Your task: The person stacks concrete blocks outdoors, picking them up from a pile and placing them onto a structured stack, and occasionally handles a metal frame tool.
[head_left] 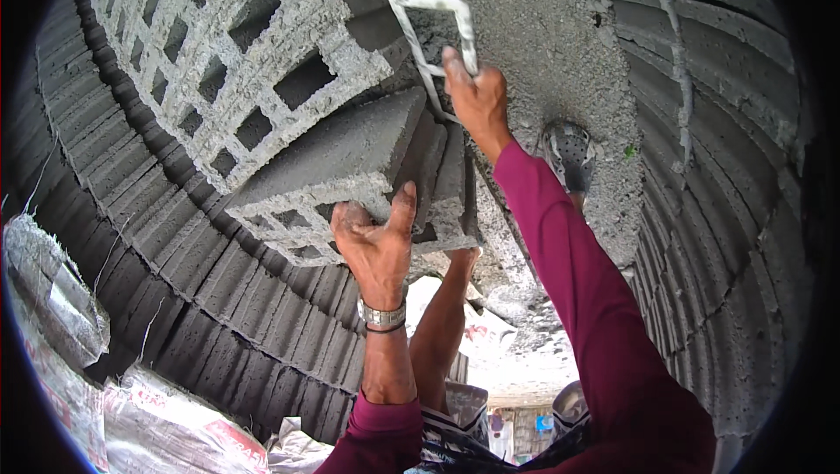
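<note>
A grey concrete hollow block [328,146] lies tilted in the middle, its row of holes toward me. My left hand [376,242], with a watch on the wrist, grips its near edge, fingers at the holes and thumb up against the side. Several more blocks stand close behind its right side. My right hand [479,98] is closed round one rail of a whitish, ladder-shaped metal frame [435,2] with crossbars. The frame's lower end reaches down beside the blocks; its upper end runs out of view.
Stacked hollow blocks [210,45] rise at the upper left, with long rows of blocks [197,242] curving below. More stacked blocks [726,238] line the right. My foot in a dark clog [569,155] stands on rough concrete ground [547,28]. Crumpled white sacks [175,421] lie at the lower left.
</note>
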